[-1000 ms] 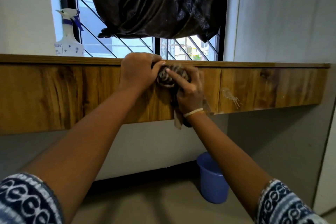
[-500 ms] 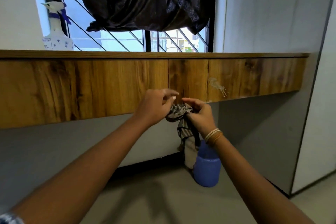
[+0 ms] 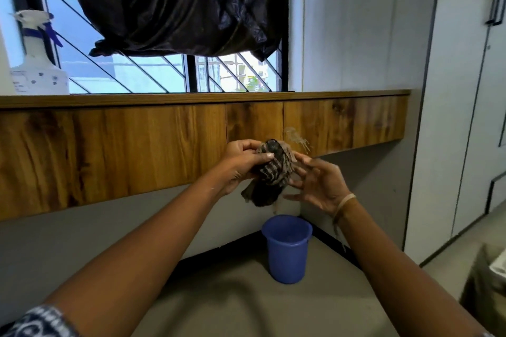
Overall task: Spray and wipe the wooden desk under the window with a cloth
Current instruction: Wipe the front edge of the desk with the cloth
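Note:
A bunched brown striped cloth hangs in the air in front of the wooden desk, away from its front panel. My left hand grips the cloth from the left, thumb across it. My right hand is at the cloth's right side with fingers spread, fingertips touching it. A whitish smear marks the desk front just above my hands. The white spray bottle stands on the desk top at far left, by the window.
A blue bucket stands on the floor below my hands, near the corner. A dark curtain hangs knotted over the barred window. A grey cupboard fills the right side. Something draped in olive cloth sits at lower right.
Both hands came off the desk front and dropped with the cloth, which hung loose half a second ago and is now bunched again. My right hand has opened. The view has pulled back.

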`<state>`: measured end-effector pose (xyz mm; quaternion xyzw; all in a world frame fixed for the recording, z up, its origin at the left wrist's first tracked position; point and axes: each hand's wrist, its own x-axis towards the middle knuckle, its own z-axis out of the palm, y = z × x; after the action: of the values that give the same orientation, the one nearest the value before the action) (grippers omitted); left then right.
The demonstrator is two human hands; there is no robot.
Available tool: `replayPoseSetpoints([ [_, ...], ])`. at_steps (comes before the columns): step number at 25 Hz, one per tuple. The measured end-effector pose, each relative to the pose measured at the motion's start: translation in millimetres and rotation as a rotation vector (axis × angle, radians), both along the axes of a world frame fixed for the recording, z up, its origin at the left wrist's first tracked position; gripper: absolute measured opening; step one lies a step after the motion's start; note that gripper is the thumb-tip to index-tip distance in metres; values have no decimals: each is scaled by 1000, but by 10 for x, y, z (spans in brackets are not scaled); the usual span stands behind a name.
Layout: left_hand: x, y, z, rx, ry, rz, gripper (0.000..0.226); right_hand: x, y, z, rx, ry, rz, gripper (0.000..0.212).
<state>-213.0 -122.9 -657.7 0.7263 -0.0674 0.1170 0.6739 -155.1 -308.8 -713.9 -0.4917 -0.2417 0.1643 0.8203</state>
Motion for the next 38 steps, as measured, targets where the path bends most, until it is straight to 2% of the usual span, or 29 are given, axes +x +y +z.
replayPoseSetpoints([
  [1, 79, -84, -48, -45, -39, 20, 23, -12, -34, -45, 142, 61, 72, 54],
  [3, 228, -224, -148, -50, -79, 30, 29, -49, 64, -94, 240, 48, 78, 54],
  [5, 348, -307, -177, 111, -86, 9, 33, -23, 285, -103, 199, -3, -134, 49],
  [7, 435, -295, -40, 413, -169, 49, 33, 69, 401, -95, 224, 23, -423, 49],
  [8, 446, -268, 94, 602, -279, 111, 29, 96, 401, -76, 238, 39, -546, 50],
  [11, 413, -138, 675, 1255, -771, 345, 18, 212, 363, 9, 269, 28, -824, 45],
  [13, 419, 11, 1033, 1582, -925, 404, 23, 204, 505, 172, 262, -116, -1032, 43],
  [14, 453, 87, 1179, 1675, -896, 422, 27, 187, 621, 270, 235, -263, -1146, 46],
  [16, 518, 242, 1373, 1721, -676, 416, 36, 158, 947, 403, 97, -545, -1273, 52],
  [18, 577, 391, 1433, 1631, -455, 293, 40, 79, 1393, 312, -124, -779, -1273, 53],
  [20, 635, 445, 1419, 1531, -408, 207, 42, 30, 1699, 35, -304, -1048, -1286, 50],
  [22, 681, 460, 1407, 1528, -437, 192, 43, 235, 1643, -73, -356, -1241, -1295, 50],
  [24, 741, 463, 1390, 1587, -473, 220, 44, 589, 1358, 51, -373, -1182, -1408, 54],
  [27, 753, 496, 1385, 1663, -518, 271, 44, 1059, 828, 165, -300, -698, -1497, 52],
  [29, 753, 487, 1378, 1707, -551, 293, 44, 1226, 590, -148, -253, -448, -1466, 51],
  [32, 754, 387, 1371, 1746, -610, 307, 42, 1161, 421, -645, -145, -238, -1417, 54],
  [35, 815, 277, 1344, 1771, -681, 310, 40, 951, 510, -525, 40, -187, -1553, 50],
  [36, 832, 261, 1342, 1783, -714, 323, 39, 844, 586, -391, 71, -257, -1580, 48],
  [38, 869, 236, 1351, 1808, -767, 358, 38, 597, 835, -195, 33, -553, -1559, 51],
])
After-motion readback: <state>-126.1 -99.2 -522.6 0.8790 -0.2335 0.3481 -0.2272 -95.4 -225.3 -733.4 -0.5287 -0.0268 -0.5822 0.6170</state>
